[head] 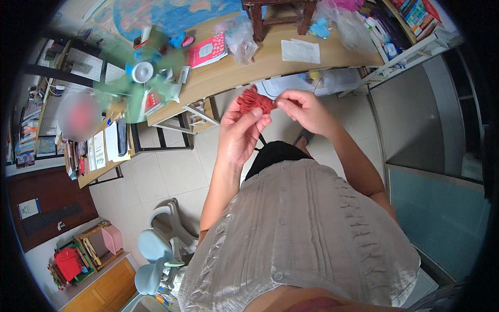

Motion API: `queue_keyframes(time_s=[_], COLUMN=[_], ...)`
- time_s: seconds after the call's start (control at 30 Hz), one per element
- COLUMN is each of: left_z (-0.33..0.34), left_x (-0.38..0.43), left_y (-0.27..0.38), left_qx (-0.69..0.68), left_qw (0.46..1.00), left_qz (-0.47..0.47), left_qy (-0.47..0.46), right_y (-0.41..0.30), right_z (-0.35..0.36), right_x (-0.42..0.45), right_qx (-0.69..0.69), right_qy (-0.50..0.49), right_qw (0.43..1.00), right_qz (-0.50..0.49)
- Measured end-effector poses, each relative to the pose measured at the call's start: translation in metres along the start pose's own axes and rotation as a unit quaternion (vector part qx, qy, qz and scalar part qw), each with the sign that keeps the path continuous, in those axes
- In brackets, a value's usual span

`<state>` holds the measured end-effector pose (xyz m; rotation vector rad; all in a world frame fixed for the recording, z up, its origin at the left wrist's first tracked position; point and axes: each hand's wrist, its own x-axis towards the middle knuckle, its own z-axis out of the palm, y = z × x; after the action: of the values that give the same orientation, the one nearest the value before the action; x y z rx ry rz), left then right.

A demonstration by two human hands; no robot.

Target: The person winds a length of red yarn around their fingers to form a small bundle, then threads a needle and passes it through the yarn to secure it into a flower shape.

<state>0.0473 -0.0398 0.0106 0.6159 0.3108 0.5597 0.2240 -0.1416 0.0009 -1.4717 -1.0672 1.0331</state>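
Note:
A bundle of red yarn (254, 102), shaped like a tassel, is held in front of my body at about the height of the desk edge. My left hand (238, 136) cradles its full, looped part, with the thumb pressed on the strands. At the narrow end, the thumb and forefinger of my right hand (306, 109) pinch the yarn, and what exactly lies between those fingertips is too small to tell. Below my hands a black cloth (273, 156) with a thin cord shows past the hem of my grey shirt.
Ahead stands a wooden desk (269, 64) with a pink booklet (206, 50), a plastic bag (239, 41), white papers (300, 51) and a dark wooden stool (280, 15). A fan (142, 72) with green blades is at left. Behind it lies a light-blue chair (152, 249).

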Motion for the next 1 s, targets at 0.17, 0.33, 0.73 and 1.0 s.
queue_keyframes(time_s=[0.17,0.33,0.73,1.0], left_z=[-0.012,-0.017,-0.014,-0.042], left_x=[0.007,0.013,0.015,0.017], left_y=[0.001,0.000,0.009,0.005], left_qx=[-0.033,0.007,-0.075,-0.163], left_qw=[0.996,0.990,0.990,0.983], left_qz=[0.035,0.069,0.040,-0.037], left_qy=[0.072,0.120,0.110,0.081], right_y=[0.002,-0.027,-0.076,-0.075], right_z=[0.009,0.009,0.015,0.014], right_x=[-0.016,-0.032,-0.033,-0.038], right_qx=[-0.087,-0.215,-0.368,-0.330], right_qy=[0.001,0.007,-0.025,-0.071], right_qw=[0.995,0.969,0.897,0.914], right_qz=[-0.044,-0.118,-0.243,-0.227])
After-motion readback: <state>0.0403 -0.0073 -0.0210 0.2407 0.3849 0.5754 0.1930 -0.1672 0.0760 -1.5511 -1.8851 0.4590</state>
